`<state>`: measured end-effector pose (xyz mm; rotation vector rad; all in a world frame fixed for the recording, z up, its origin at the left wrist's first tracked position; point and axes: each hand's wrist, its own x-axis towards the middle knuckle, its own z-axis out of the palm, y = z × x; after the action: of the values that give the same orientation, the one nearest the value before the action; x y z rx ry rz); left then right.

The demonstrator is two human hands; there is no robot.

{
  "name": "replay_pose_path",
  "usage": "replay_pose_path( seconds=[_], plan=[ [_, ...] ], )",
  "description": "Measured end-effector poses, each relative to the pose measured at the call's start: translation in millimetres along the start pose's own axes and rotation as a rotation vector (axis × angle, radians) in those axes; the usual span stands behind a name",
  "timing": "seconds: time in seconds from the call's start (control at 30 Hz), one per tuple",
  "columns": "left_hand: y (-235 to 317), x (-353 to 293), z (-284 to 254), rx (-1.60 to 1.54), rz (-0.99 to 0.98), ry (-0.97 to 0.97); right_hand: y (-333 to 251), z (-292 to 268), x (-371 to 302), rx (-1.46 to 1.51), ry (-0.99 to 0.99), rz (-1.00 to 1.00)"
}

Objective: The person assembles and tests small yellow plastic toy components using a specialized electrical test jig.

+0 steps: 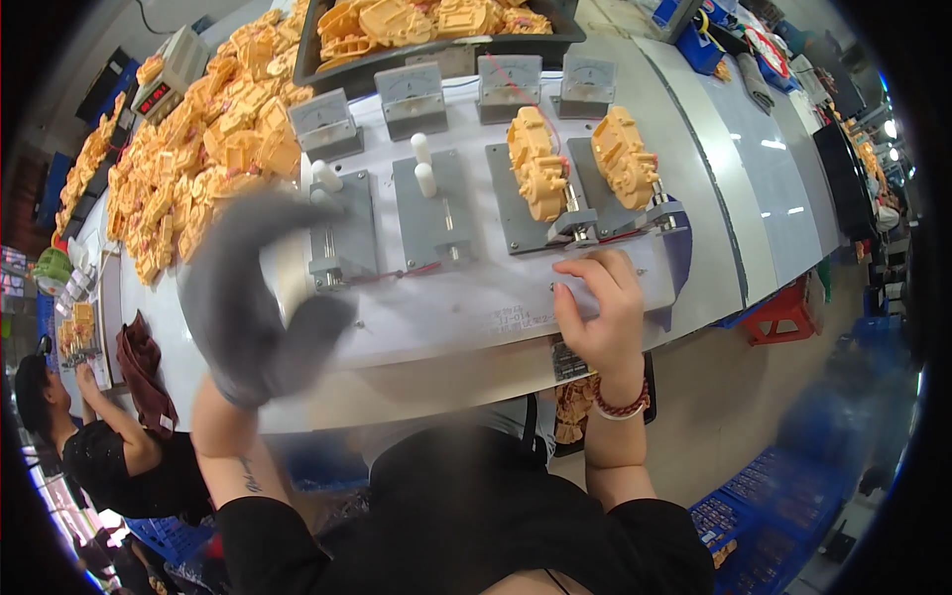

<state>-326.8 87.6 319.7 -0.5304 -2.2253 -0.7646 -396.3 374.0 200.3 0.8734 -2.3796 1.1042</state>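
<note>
My left hand (pixel 243 307), in a dark grey glove and smeared by motion, hovers in front of the two left grey test fixtures (pixel 342 228). Its thumb and fingers are spread, with nothing seen between them. Bare, with a braided bracelet at the wrist, my right hand (pixel 607 309) is over the front of the white board (pixel 446 322). Its fingers are bent and the thumb stands apart, holding nothing visible. Beyond it, orange plastic housings (pixel 536 164) sit on the two right fixtures beside metal clamps (pixel 575 223). White pegs (pixel 424 178) stand bare on the left fixtures.
Four-sided grey meters (pixel 412 99) line the board's back. A heap of orange housings (pixel 213 149) covers the left, and a black tray (pixel 446 59) of them stands behind. A co-worker (pixel 119 436) sits at far left. A red stool (pixel 783 312) is right of the table.
</note>
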Motion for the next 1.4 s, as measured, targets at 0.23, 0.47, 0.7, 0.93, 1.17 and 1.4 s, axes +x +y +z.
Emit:
replay_pose_path(
  seconds=[0.23,0.47,0.7,0.93,1.17,1.4],
  plan=[
    [8,-123,37,0.195,-0.26,0.088,12,14,-5,0.0,-0.047,-0.06],
    [-1,-129,61,0.215,-0.54,0.082,13,6,-5,0.086,-0.086,-0.039],
    [-2,-131,59,0.202,-0.557,0.08,10,5,-6,0.091,-0.082,0.039],
    [-1,-130,61,0.21,-0.542,0.076,13,0,-7,0.097,-0.075,0.069],
    [-2,-129,61,0.209,-0.516,0.076,14,-2,-8,0.106,-0.092,0.076],
    [-2,-130,61,0.216,-0.518,0.073,15,-1,-7,0.102,-0.092,0.081]
  ],
)
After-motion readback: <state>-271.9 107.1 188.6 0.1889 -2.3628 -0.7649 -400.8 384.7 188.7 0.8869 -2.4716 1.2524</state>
